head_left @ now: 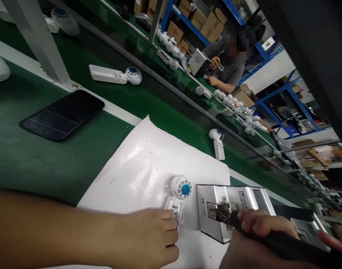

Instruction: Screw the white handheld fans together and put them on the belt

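Observation:
My left hand (pixel 156 237) is closed around the handle of a white mini fan (pixel 175 185), which lies on a white sheet (pixel 131 179). The fan's round head has a blue centre and points away from me; a thin wire shows beside its opened handle. In my right hand (pixel 257 231) is a black electric screwdriver (pixel 285 246). Its tip is at the metal outlet of a silver screw feeder (pixel 208 229) marked "6K 105D", just right of the fan. Whether a screw sits on the tip cannot be made out.
A black phone (pixel 62 116) lies on the green table at left. Beyond a white strip, similar fans (pixel 111 74) lie on a green conveyor (pixel 159 108). A metal post (pixel 37 41) stands at upper left. Across the line, a person (pixel 229 67) sits beside another box.

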`<action>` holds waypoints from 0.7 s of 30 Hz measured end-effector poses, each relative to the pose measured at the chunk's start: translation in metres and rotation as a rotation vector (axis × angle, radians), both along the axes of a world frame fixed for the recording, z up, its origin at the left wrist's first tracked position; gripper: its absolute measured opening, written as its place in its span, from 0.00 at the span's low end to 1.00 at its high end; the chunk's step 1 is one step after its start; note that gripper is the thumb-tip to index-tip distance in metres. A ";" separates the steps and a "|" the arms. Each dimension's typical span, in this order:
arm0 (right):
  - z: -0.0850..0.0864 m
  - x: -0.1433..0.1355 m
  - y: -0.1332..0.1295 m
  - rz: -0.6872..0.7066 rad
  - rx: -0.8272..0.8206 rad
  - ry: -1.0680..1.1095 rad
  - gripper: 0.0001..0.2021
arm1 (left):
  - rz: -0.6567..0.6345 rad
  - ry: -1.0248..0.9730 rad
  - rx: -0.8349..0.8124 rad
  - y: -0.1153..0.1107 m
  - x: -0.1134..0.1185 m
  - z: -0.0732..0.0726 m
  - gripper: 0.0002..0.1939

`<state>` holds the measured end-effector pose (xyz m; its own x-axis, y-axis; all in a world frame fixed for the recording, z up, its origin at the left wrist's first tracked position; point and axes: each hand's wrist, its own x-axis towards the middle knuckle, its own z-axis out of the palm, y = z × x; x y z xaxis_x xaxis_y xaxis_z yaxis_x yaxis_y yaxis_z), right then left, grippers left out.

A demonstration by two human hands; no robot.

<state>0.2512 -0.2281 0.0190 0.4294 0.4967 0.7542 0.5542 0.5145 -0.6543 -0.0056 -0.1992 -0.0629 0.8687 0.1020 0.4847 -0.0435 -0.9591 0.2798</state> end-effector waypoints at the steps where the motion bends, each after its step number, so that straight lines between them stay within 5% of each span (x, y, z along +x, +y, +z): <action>1: -0.005 -0.002 0.007 -0.034 0.026 -0.006 0.26 | -0.002 -0.011 -0.002 0.000 0.001 -0.001 0.08; 5: 0.000 0.016 0.016 0.019 -0.133 -0.033 0.28 | -0.034 0.044 0.008 0.000 0.002 0.002 0.14; 8: 0.021 0.041 0.019 0.582 -0.445 -0.256 0.22 | -0.033 0.070 -0.004 0.000 0.001 0.004 0.17; 11: 0.027 0.039 0.020 0.800 -0.468 -0.231 0.27 | -0.038 0.044 -0.004 0.000 0.001 0.003 0.14; 15: 0.008 -0.006 0.015 0.690 -0.521 -0.118 0.26 | -0.044 0.026 -0.002 -0.001 0.003 -0.002 0.13; 21: -0.022 -0.095 0.020 0.437 -0.196 0.107 0.23 | -0.003 -0.043 -0.035 -0.006 0.011 -0.011 0.07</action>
